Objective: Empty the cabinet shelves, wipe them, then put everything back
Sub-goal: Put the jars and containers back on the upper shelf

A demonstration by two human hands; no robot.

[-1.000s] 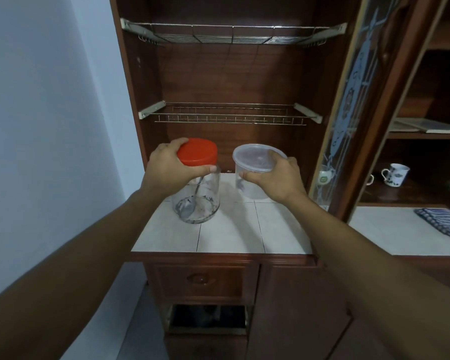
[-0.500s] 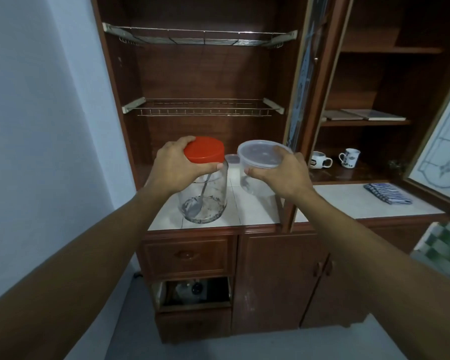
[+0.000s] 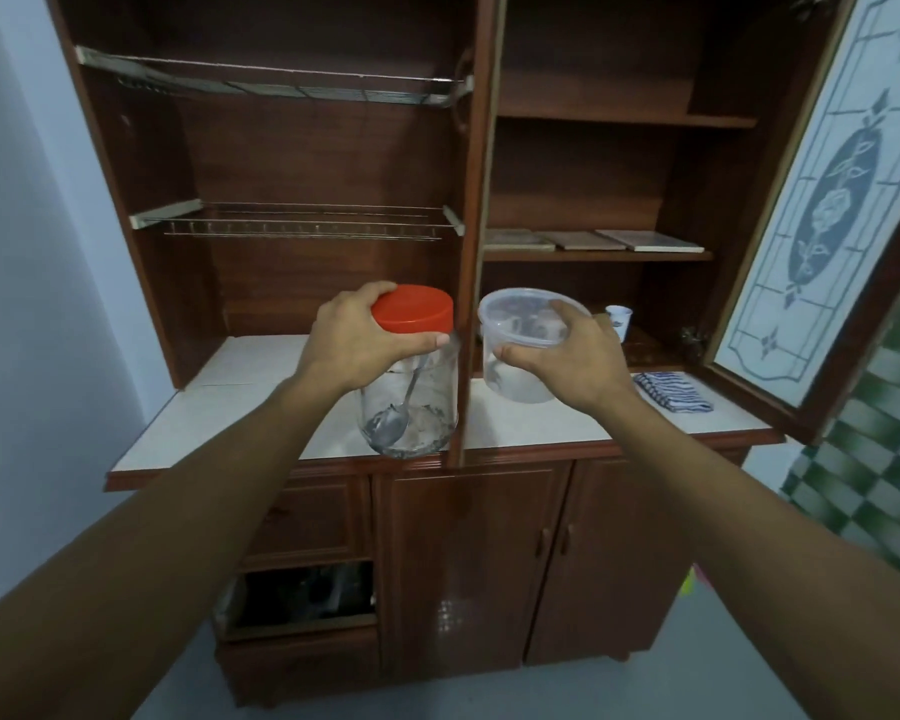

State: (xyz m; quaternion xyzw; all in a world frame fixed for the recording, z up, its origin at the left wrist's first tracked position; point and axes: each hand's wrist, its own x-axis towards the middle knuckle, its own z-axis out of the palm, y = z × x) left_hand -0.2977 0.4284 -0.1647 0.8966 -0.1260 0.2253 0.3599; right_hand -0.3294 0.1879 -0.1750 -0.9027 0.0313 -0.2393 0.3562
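My left hand grips a clear jar by its red lid; a metal spoon stands inside it. The jar hangs just above the front edge of the white tiled counter. My right hand holds a clear plastic tub by its lidded rim, lifted over the counter's right half. Behind both stands the brown wooden cabinet with two bare wire racks on its left side.
The cabinet's centre post rises between the two containers. A glass door stands open at the right. A striped cloth lies on the counter, a white cup sits behind, flat tiles on a right shelf.
Both hands have drawn the jar and the tub back toward me and to the right, out from the cabinet's left bay. The view has pulled back and shows more of the right side.
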